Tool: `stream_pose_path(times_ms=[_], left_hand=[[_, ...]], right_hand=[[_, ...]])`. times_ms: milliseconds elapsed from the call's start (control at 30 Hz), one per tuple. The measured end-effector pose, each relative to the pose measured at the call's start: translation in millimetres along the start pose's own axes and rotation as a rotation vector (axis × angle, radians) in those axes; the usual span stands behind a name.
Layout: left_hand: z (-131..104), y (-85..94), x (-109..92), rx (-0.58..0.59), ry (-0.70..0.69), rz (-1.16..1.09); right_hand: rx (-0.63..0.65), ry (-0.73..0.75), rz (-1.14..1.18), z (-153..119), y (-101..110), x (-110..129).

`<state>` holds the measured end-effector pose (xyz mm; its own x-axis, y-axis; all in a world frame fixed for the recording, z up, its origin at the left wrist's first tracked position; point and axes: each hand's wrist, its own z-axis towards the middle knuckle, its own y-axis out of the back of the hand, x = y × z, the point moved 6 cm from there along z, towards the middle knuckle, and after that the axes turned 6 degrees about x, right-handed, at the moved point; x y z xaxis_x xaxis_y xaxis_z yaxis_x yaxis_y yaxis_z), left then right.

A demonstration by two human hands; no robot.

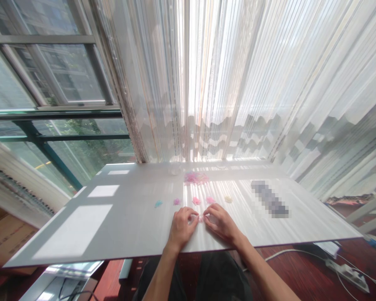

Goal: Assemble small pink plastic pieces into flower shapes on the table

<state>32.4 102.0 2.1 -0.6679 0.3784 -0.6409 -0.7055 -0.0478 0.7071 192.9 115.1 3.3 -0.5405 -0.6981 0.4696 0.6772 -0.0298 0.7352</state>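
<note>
My left hand (183,225) and my right hand (219,223) meet low over the white table, near its front edge. Thumb and fingers of each are pinched on a small pale pink piece (201,218), too small to identify. Just beyond the hands runs a row of small colored clusters: teal (158,203), purple (177,201), coral pink (196,201), pink (210,200) and pale yellow (228,199). Farther back lies a larger loose heap of mostly pink bits (196,178).
The white table (138,234) has sunlit patches on its left. A clear container (174,168) stands near the back edge. On the right lies a blurred-out dark object (270,199). Sheer curtains (219,83) hang behind. A power strip (347,274) with cables is on the floor.
</note>
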Motion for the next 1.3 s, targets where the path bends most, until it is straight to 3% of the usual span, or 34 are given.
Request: stream_pose_path(times_ms=[333,1300], left_hand=[[0.8,1.0,3.2,-0.036,-0.021,-0.037],[0.2,-1.4,2.4,0.013,-0.024,-0.069]], right_hand=[[-0.01,-0.021,0.018,-0.3,1.2,0.3],[-0.015,0.065,-0.011,-1.3,0.1,4.3]])
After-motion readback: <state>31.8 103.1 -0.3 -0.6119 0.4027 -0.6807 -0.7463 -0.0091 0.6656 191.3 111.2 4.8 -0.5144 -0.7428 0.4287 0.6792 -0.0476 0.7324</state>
